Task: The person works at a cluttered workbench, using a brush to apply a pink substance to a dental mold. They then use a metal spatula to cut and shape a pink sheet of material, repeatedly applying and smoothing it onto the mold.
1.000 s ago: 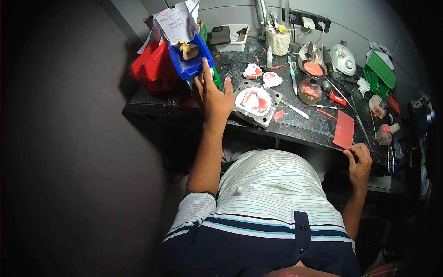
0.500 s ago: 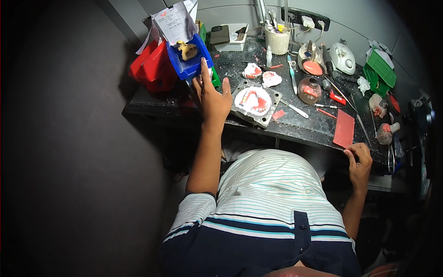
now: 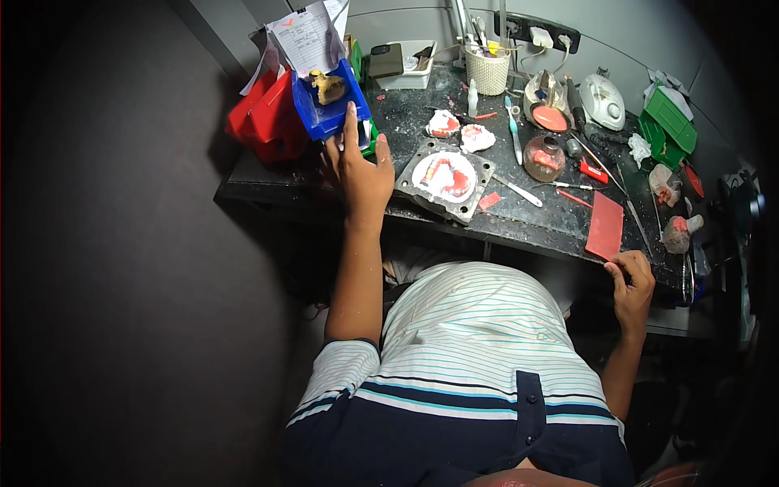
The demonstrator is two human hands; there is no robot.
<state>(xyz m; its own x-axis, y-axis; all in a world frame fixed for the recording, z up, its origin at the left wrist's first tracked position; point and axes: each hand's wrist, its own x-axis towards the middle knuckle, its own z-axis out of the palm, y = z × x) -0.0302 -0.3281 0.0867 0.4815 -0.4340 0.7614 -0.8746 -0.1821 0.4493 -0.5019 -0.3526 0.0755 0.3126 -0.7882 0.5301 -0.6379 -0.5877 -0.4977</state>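
My left hand (image 3: 362, 183) is at the front of a blue bin (image 3: 324, 122), its index finger stretched up against the bin's front and its thumb apart. The other fingertips are partly hidden beneath the bin. A yellowish dental cast (image 3: 327, 88) rests in this bin. Between thumb and fingers, my right hand (image 3: 634, 282) pinches the near end of a pink wax sheet (image 3: 605, 226) at the table's right front edge. Near my left hand, a metal flask half (image 3: 450, 207) holds white plaster (image 3: 420, 172) with a pink-and-red denture form (image 3: 454, 180).
Red bins (image 3: 272, 122) stand left of the blue one, with papers (image 3: 304, 40) behind. Two plaster casts with pink wax (image 3: 477, 139) lie beyond the flask. A knife (image 3: 519, 191), a toothbrush (image 3: 515, 134), a glass burner (image 3: 544, 158) and a green bin (image 3: 668, 128) occupy the black table.
My left hand has shifted a little left and toward me, and the blue bin has moved slightly left. My right hand and the wax sheet have stayed in place.
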